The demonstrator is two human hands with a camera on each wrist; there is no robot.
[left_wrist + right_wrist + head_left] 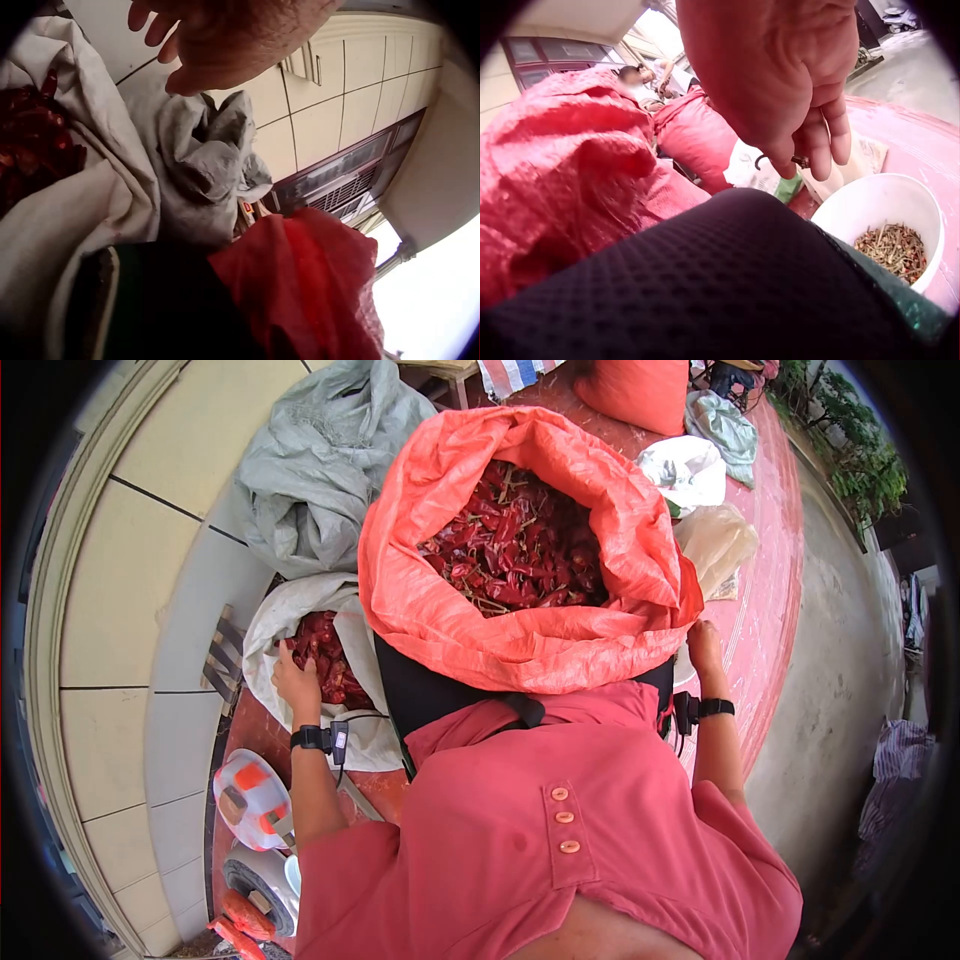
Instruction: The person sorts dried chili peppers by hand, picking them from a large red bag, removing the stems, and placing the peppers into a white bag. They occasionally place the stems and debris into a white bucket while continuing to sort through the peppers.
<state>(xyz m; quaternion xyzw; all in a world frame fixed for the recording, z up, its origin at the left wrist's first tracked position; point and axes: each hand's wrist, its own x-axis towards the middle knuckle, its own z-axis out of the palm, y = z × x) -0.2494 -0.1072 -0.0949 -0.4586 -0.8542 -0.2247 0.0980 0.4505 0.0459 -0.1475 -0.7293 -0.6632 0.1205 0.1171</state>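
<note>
A red woven sack (640,575) stands with its rim rolled wide, filled with dried red chilies (515,550). To its left, a white sack (265,620) holds more red chilies (322,650). My left hand (298,682) is over that white sack's near-left edge; in the left wrist view its fingers (156,30) are loosely extended and hold nothing. At the right of the red sack is my right hand (706,648). Seen from the right wrist, its thumb and fingers pinch a thin dark curved stem (760,160), beside a white bucket (936,225) of stem bits (892,251).
A grey sack (320,470) slumps against the tiled wall at the left. Behind stand a full red sack (635,390) and white bags (690,470). A red-and-white basin (235,775) lies lower left. Another person (660,75) sits farther back.
</note>
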